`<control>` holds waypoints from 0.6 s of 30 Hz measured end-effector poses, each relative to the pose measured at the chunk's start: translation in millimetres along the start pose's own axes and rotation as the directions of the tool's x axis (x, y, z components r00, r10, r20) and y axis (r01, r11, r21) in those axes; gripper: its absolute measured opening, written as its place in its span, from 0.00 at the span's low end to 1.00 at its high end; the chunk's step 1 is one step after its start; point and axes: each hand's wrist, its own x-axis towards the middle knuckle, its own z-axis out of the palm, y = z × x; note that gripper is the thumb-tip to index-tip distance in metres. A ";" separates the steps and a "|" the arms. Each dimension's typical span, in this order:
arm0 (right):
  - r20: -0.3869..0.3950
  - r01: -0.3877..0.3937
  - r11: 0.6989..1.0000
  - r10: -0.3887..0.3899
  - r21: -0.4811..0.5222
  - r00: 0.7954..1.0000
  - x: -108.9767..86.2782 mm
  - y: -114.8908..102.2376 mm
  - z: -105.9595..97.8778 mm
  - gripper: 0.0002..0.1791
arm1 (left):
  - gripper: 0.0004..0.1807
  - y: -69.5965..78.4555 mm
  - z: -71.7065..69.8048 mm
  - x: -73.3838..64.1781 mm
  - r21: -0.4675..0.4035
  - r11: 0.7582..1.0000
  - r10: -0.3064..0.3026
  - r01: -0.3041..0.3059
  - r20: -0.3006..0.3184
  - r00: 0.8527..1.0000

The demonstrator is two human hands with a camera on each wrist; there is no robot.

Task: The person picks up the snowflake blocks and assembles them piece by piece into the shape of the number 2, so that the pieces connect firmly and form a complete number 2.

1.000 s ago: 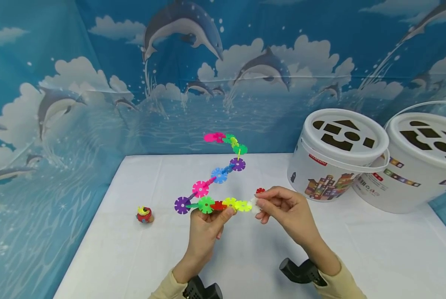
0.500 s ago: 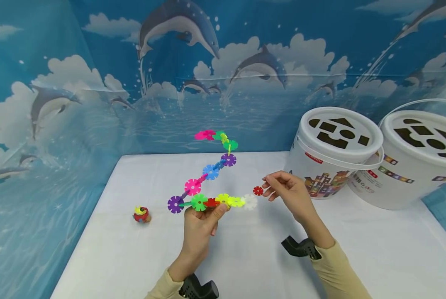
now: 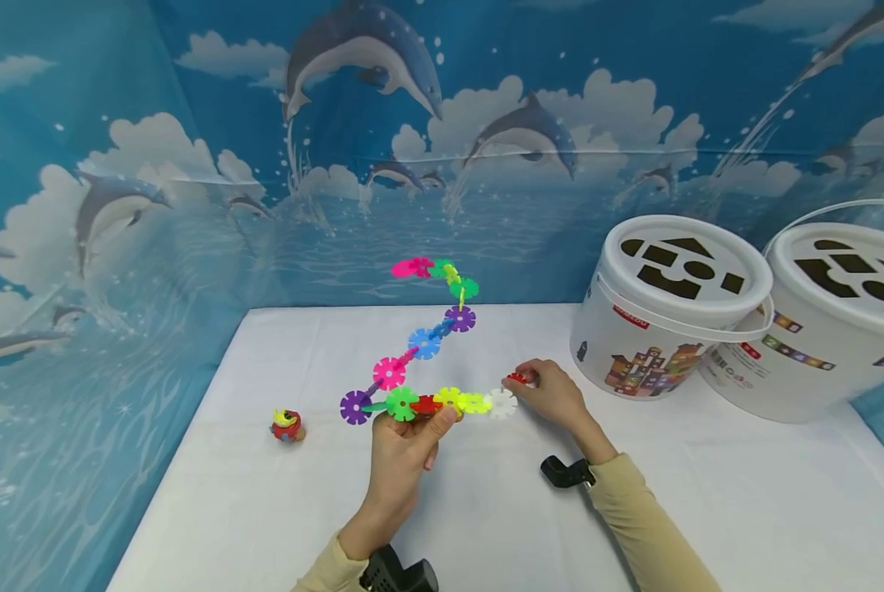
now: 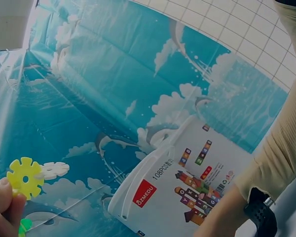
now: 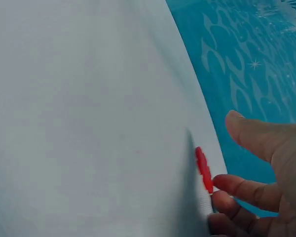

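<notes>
My left hand (image 3: 400,460) grips a chain of interlocking plastic snowflake discs (image 3: 401,404) near its front strand, holding it up off the table. The chain zigzags back from a purple disc (image 3: 356,407) to pink ones (image 3: 412,268). A white disc (image 3: 502,404) forms its right end; in the left wrist view a yellow disc (image 4: 25,178) shows beside the fingers. My right hand (image 3: 553,396) reaches down to a loose red snowflake disc (image 3: 516,377). In the right wrist view its fingertips (image 5: 221,181) touch the red disc (image 5: 204,170), while the thumb stands apart.
Two white lidded buckets (image 3: 652,349) with shape cutouts stand at the right of the white table (image 3: 264,501). A small red and yellow toy figure (image 3: 287,425) sits on the left. Behind hangs a blue dolphin-print cloth (image 3: 323,230).
My right hand let go of the white disc at the chain's end, drew back to the right, then came down onto the red disc. The left hand keeps its grip.
</notes>
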 end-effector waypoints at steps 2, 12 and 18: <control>-0.018 0.002 1.000 -0.003 -0.011 1.000 0.0 2.1 1.9 0.24 | 0.10 -0.1 0.8 0.1 -0.001 1.000 0.006 -0.006 0.007 1.000; -0.042 0.015 0.999 -0.017 -0.038 0.999 -2.6 4.1 3.7 0.15 | 0.10 -0.1 0.7 0.4 -0.006 1.000 0.022 -0.022 0.004 1.000; -0.061 0.014 0.998 -0.010 0.066 0.998 -10.7 4.3 3.4 0.12 | 0.11 0.1 0.4 0.2 -0.008 1.000 0.024 -0.024 0.004 1.000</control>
